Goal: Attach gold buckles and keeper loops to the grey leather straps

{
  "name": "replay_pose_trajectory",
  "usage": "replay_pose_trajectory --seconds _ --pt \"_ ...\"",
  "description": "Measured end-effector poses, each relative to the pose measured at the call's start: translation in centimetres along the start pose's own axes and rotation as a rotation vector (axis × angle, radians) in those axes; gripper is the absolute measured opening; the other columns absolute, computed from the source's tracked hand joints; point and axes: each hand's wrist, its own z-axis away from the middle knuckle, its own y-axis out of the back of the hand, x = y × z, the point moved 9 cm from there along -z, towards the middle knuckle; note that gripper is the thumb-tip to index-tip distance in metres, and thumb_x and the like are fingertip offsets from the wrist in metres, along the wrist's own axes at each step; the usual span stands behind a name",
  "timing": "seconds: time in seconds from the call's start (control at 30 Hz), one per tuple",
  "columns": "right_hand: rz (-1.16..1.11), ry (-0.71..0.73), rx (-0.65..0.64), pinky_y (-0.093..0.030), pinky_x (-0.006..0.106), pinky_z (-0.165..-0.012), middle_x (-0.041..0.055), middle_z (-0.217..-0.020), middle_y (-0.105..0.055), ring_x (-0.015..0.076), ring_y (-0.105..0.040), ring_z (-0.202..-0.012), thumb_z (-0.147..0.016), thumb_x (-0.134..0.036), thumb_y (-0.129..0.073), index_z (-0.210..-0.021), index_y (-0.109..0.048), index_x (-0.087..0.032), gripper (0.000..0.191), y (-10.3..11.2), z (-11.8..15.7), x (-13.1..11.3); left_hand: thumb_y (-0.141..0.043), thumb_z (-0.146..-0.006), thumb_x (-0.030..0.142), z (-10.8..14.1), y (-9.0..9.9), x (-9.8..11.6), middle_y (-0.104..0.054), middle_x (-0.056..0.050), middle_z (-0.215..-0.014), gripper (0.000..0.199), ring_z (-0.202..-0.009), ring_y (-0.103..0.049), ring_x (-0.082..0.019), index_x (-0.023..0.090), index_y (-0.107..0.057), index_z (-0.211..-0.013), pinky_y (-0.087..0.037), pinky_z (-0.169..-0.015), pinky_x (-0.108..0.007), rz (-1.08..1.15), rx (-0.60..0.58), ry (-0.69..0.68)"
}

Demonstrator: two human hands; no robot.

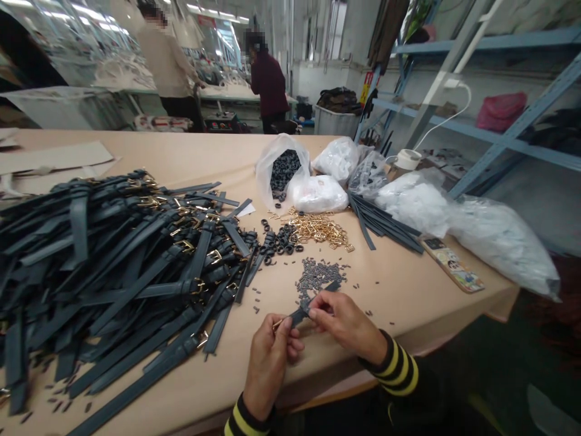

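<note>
From where I stand, with the head camera's view before me, the person sits at the near edge of a cloth-covered worktable point(204, 151), both hands just over it. The left hand point(272, 351) grips one end of a short dark strap point(298, 316) between thumb and fingers, with a glint of gold at the thumb; the right hand point(347, 318) pinches that strap farther along, its fingertips nearly together. What the fingertips cover I cannot tell. Just beyond the strap, toward the table's middle, lies a scatter of small grey pieces point(318, 272). Past that sit gold buckles point(320, 229) in a heap, with black loops point(285, 239) touching its left side. An open plastic bag point(263, 175) of more loops stands nearer the far edge. A big pile of buckled straps point(136, 278) covers much of the left part, down to the near edge. Toward the right corner lie a patterned phone point(454, 265), a bundle of loose strips point(390, 225) and a stuffed clear bag point(503, 236), which hangs over the right edge.
</note>
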Motion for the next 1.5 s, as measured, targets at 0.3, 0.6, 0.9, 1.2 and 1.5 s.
replay_pose_trajectory --seconds 0.3,0.6,0.9,1.2,1.5 --pt "-0.339 -0.088 0.125 -0.047 0.025 -0.058 0.0015 -0.062 -0.060 0.0151 -0.061 -0.062 -0.077 -0.025 -0.055 -0.073 -0.053 -0.014 0.012 -1.4 2.2 1.8 -0.041 -0.084 0.039 1.9 -0.8 1.4 -0.053 0.004 -0.055 0.024 -0.045 -0.053 -0.010 0.018 -0.046 -0.073 -0.042 -0.045 -0.022 -0.165 -0.014 -0.134" --pt "-0.244 -0.003 0.176 -0.044 0.024 -0.057 -0.0007 -0.065 -0.057 0.0129 -0.058 -0.061 -0.073 -0.016 -0.059 -0.072 -0.055 -0.015 0.004 -1.2 4.1 0.9 -0.038 -0.086 0.034 4.2 -1.0 2.9 -0.052 0.004 -0.052 0.020 -0.049 -0.054 -0.013 0.019 -0.047 -0.075 -0.038 -0.052 -0.025 -0.506 0.008 -0.328" --pt "-0.258 0.026 0.077 -0.044 0.022 -0.062 0.0002 -0.074 -0.057 0.0123 -0.056 -0.067 -0.072 -0.013 -0.064 -0.080 -0.064 -0.017 0.008 -3.3 7.4 1.1 -0.029 -0.088 0.039 7.4 -1.9 -0.4 -0.046 0.005 -0.050 0.031 -0.046 -0.048 -0.013 0.020 -0.048 -0.074 -0.036 -0.049 -0.025 -0.418 -0.032 -0.210" --pt "0.009 0.177 -0.058 -0.041 0.022 -0.070 0.0013 -0.084 -0.056 0.0128 -0.054 -0.077 -0.081 -0.011 -0.054 -0.097 -0.065 -0.024 0.023 -3.4 8.2 -2.2 -0.033 -0.086 0.042 7.5 -2.1 -0.8 -0.050 0.002 -0.061 0.029 -0.057 -0.049 -0.015 0.019 -0.050 -0.081 -0.040 -0.056 -0.026 -0.327 -0.085 -0.156" --pt "-0.004 0.075 -0.062 -0.045 0.022 -0.063 0.0020 -0.079 -0.065 0.0140 -0.059 -0.070 -0.074 -0.013 -0.060 -0.092 -0.060 -0.016 0.018 -3.1 7.3 -1.2 -0.045 -0.082 0.042 6.8 -2.1 -0.8 -0.048 0.005 -0.054 0.026 -0.042 -0.039 -0.007 0.017 -0.050 -0.076 -0.032 -0.042 -0.018 -0.066 -0.274 -0.044"
